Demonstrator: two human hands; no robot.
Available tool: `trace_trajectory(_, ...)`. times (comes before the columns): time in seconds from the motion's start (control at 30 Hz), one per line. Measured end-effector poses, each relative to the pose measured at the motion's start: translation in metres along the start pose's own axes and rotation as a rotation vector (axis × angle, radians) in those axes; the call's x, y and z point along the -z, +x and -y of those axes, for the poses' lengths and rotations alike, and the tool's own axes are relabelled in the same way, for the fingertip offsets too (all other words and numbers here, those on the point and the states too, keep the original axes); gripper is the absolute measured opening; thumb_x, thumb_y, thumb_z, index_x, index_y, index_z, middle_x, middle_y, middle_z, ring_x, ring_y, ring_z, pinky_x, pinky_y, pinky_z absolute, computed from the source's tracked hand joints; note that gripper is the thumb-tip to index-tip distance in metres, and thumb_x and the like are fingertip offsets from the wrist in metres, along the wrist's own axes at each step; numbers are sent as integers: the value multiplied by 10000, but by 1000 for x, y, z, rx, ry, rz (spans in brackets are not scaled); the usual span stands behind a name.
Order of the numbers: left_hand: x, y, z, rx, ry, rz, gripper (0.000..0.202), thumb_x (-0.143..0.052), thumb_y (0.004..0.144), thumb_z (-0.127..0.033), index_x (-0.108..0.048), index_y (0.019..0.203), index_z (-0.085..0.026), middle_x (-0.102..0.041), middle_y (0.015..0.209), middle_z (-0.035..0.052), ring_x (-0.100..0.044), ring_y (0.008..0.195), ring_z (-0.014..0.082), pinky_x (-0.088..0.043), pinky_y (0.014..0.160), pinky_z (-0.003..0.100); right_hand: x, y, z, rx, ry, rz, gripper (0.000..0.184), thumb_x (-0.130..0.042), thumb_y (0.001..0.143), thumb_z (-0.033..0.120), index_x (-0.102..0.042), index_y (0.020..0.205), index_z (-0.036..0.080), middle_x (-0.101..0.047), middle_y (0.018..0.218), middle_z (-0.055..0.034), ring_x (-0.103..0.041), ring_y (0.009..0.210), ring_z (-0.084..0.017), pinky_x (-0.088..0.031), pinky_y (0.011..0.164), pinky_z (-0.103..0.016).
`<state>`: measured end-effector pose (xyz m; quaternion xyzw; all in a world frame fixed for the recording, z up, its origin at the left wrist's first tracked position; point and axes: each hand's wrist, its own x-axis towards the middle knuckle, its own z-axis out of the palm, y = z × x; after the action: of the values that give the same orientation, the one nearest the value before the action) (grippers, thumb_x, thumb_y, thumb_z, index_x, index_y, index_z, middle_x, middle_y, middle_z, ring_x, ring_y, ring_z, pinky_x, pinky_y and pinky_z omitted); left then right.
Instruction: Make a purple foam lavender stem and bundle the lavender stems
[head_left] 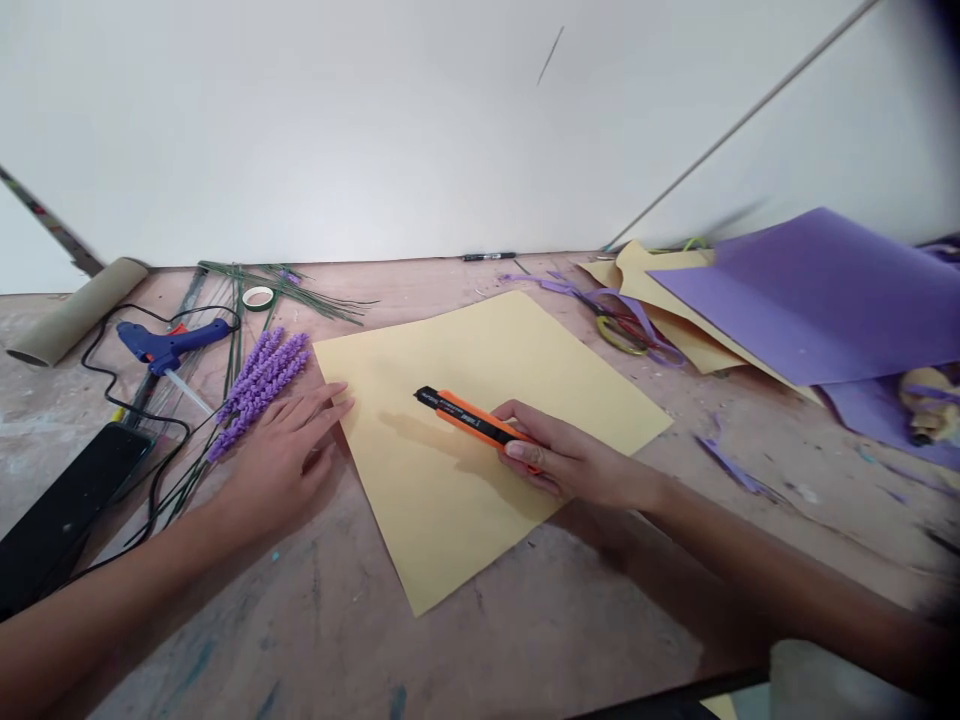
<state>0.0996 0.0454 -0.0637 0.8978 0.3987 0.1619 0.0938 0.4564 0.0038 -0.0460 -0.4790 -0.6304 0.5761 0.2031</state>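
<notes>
An orange and black utility knife (480,424) is in my right hand (551,455), held above the yellow sheet (435,540) and pointing to the left. No bare blade can be made out at its tip. The sheet lies flat and turned at an angle on the table. At its left edge rests my left hand (281,460), fingers stretched out and fingertips touching the paper. Right beside that hand lies a bundle of purple flower stems (262,375) with knobbly heads.
Left are a blue glue gun (176,342), a black phone (82,510), a cardboard tube (79,310), a tape roll (258,298) and green wires (315,290). Right are scissors (622,335), purple sheets (817,300) and paper scraps (731,465). A pen (489,257) lies by the white wall (337,120).
</notes>
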Motion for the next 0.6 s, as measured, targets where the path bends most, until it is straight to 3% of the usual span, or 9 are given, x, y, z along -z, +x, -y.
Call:
trace_trajectory(0.07, 0, 2, -1, -46, -5, 16, 482, -397, 964, -157, -588, 1406, -133, -560, 1525, 131, -530, 1396, 296, -460, 1112, 549, -5, 0, -5, 25, 36, -65, 433, -535, 982, 622, -496, 1078, 201, -445, 670, 70, -315, 484, -64, -224, 431, -211)
trace_trajectory(0.2, 1, 6, 6, -38, -56, 74, 476, -400, 1001, -253, -581, 1412, -96, -541, 1540, 145, -518, 1410, 293, -433, 1172, 521, -8, 2, -9, 58, 37, -150, 435, -557, 960, 640, -481, 961, 211, -405, 585, 89, -293, 461, -69, -200, 435, -219)
trace_trajectory(0.33, 7, 9, 23, -45, -118, 155, 506, -414, 1017, -328, -546, 1438, -80, -516, 1560, 145, -471, 1450, 272, -351, 1245, 481, -8, 1, -4, 83, 25, -150, 391, -556, 980, 595, -454, 926, 222, -511, 633, 57, -424, 516, -93, -319, 498, -229)
trace_trajectory(0.43, 13, 13, 29, -35, -126, 172, 534, -416, 1031, -403, -538, 1447, -91, -506, 1568, 141, -450, 1465, 266, -307, 1269, 459, -7, -1, 2, 83, 16, -121, 352, -541, 997, 566, -491, 1073, 226, -554, 757, 28, -457, 610, -114, -372, 553, -239)
trace_trajectory(0.5, 16, 16, 26, -20, -96, 196, 586, -419, 1029, -479, -525, 1459, -95, -498, 1572, 145, -436, 1473, 278, -288, 1275, 470, -5, 0, 7, 76, -81, -123, 353, -515, 1012, 549, -532, 1150, 225, -519, 762, 27, -442, 630, -122, -357, 561, -244)
trace_trajectory(0.6, 18, 19, 8, 32, 10, 246, 727, -423, 997, -616, -447, 1524, -116, -432, 1621, 145, -380, 1505, 337, -220, 1274, 579, 2, 4, 14, 129, -354, -165, 370, -500, 1008, 551, -626, 1028, 203, -547, 788, -1, -481, 678, -137, -359, 612, -265)
